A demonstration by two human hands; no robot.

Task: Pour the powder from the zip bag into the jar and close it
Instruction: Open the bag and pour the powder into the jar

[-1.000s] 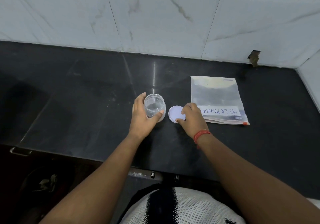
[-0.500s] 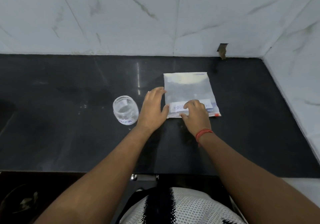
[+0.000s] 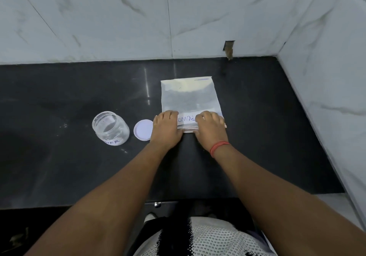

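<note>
On the black stone counter (image 3: 59, 166), a zip bag (image 3: 190, 97) labelled as milk powder is laid flat, its sealed mouth turned toward the person. Its near edge is gripped by the left hand (image 3: 165, 130) and the right hand (image 3: 210, 130), fingers curled over the top and the strip apparently pinched, probably so the zip can be pulled apart. The clear plastic jar (image 3: 110, 128) is stood open to the left, well apart from the bag, with its white lid (image 3: 143, 130) set between them, ready for pouring.
</note>
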